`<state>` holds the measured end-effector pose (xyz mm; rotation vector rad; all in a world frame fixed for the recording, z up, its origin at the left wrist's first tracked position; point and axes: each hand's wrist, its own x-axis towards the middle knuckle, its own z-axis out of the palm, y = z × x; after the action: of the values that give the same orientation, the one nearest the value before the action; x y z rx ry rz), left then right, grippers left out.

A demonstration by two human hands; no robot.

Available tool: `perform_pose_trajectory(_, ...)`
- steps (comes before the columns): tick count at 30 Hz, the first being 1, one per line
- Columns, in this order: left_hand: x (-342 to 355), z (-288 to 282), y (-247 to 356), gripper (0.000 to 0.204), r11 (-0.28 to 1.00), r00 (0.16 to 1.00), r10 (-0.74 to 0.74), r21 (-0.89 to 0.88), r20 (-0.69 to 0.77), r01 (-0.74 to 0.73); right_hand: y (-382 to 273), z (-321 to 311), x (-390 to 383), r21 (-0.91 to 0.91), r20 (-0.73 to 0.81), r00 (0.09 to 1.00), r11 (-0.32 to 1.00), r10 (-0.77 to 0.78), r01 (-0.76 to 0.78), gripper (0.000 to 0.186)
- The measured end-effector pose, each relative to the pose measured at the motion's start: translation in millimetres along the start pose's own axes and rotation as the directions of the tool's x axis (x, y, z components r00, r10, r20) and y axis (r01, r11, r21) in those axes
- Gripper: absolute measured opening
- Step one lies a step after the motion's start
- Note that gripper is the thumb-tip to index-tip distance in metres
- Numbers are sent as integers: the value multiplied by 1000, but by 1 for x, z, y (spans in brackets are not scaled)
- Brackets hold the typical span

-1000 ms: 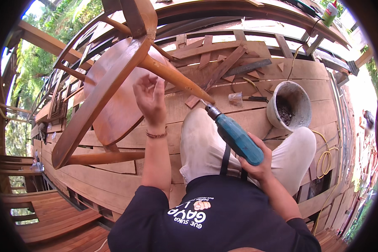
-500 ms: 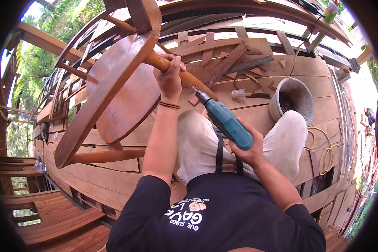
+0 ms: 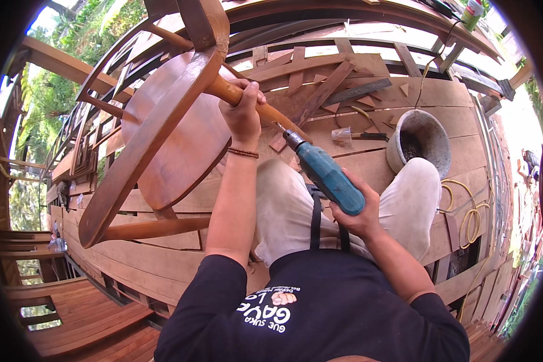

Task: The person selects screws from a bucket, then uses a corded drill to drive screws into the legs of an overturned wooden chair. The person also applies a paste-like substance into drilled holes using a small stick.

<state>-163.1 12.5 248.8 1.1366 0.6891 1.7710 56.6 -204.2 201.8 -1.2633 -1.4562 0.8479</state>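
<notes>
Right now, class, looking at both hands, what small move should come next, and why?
Probably, the right hand should ease the drill gently forward along its bit: the left hand is wrapped around the chair leg, which may steady it, and the bit points at that leg, though whether it touches is unclear.

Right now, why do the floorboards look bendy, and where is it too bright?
Head view: the fisheye lens bends floorboards near the rim; head view: the background at far right washes out white; head view: the chair seat has a pale shine.
</notes>
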Motion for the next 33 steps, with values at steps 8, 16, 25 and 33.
perform_pose_trajectory(8, -1, 2, 1, 9, 1000, 1000, 5, 9, -10, -5, 2, 4, -1, 117, -20, 997, 991, 74, -71, 70)
perform_pose_trajectory(16, -2, 6, 3, 8, 1000, 999, -12, -10, -33, 11, 1, 2, 3, -109, -5, 988, 982, -153, 152, 69)
perform_pose_trajectory(25, -3, 8, 5, 6, 1000, 999, -11, 10, -46, 11, 5, 10, 1, 130, -39, 998, 991, 39, -34, 69)
perform_pose_trajectory(33, 0, 5, 6, 7, 998, 999, -39, -59, -8, 39, -8, 7, 8, -85, 14, 996, 992, -90, 91, 69)
